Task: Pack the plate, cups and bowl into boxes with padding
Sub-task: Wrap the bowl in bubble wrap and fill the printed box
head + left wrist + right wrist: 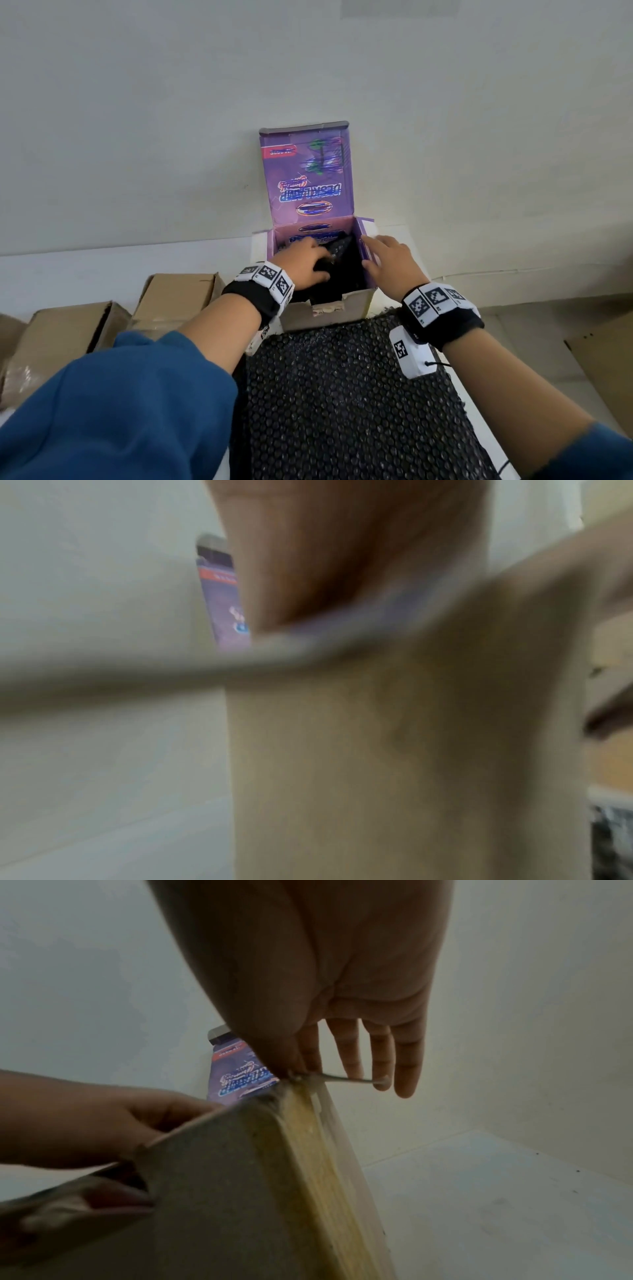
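Bubble wrap (349,394): black sheet, touching the near wall of the purple box (329,308).
Purple box: open, black padding inside.
Left hand (305,262): inside box, fingers curled on the padding.
Right hand (390,260): fingers straight, on box's right wall.

The setting is a plain indoor packing area; the type of building cannot be determined. A bare white wall (308,85) meets a white work surface (102,274). Several brown cardboard boxes (178,294) stand at the left. An opened purple retail box (308,192) stands against the wall. A black bubble-wrap sheet (349,404) lies on the surface.
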Demonstrator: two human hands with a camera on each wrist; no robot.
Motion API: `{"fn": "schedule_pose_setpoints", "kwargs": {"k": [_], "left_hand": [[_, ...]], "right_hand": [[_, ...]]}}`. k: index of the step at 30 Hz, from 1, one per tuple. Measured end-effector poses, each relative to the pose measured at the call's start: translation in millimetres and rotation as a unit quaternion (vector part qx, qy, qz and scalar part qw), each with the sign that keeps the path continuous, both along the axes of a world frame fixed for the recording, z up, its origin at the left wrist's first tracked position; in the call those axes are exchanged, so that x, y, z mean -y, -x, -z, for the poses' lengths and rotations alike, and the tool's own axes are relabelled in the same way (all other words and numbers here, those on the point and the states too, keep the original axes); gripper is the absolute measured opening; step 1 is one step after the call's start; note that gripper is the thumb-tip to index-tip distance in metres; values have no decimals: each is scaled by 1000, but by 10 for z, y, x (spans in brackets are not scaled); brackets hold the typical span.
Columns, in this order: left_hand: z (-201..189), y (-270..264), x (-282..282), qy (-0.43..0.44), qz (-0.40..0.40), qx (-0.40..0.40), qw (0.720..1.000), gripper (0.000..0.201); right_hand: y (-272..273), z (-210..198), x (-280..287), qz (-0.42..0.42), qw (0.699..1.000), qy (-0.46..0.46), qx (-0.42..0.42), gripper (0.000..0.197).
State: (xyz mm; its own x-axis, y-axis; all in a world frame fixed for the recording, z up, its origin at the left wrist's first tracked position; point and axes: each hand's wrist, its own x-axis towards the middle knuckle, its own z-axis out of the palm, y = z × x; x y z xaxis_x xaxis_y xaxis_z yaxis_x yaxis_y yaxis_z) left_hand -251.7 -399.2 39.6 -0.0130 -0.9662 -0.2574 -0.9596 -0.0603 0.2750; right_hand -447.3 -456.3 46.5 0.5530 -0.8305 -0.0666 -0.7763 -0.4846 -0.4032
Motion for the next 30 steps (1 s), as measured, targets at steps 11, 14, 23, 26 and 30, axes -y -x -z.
{"fn": "schedule_pose_setpoints", "kwargs": {"k": [11,14,23,26,30], "left_hand": [[-220,321,-1653,252,-195,-89,944,5],[15,465,-2108,150,-256,-107,949,8],[677,692,-2651,-40,-377,-112,918,42],[791,692,-2627,-35,-418,-129,899,53],[859,672,-2594,-31,-479,-172,860,60]], "right_hand": [[585,58,-948,-22,995,71,70,28],[719,273,-1247,-57,998,-23,24,22],[921,754,-1747,-47,985,-159,-39,24],[922,801,-1750,-45,987,-152,-40,25],[907,837,-1738,-45,987,-151,-43,25]]}}
